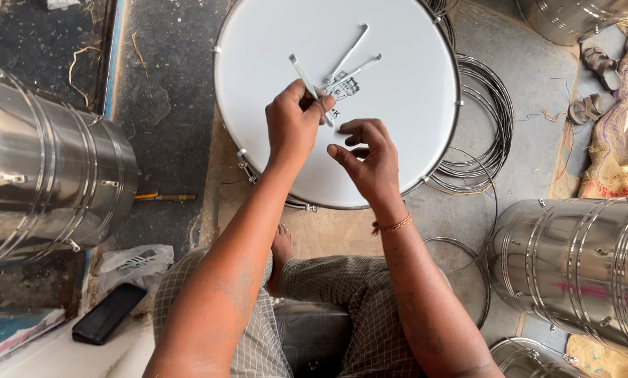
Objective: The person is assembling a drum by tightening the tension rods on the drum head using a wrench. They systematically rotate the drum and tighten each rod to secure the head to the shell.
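Left hand [294,120] is pinched shut on a thin metal rod [307,82], held just above the white drum head [272,56] in the upper centre of the frame. Right hand [370,157] sits just beside it, fingers loosely curled, gripping nothing; the hands are close, whether touching I can't tell. Two more metal rods [352,63] lie flat on the drum head, over a small dark printed mark [343,87] near its middle. Drum sits on the floor, coils of wire rings [483,115] at its right edge. Steel drum shells: one far left [48,178], one lower right [580,262], both on their sides; insides not visible. Black phone [109,313] lower left beside a crumpled clear plastic bag [133,264]. Sandals [597,80] upper right.
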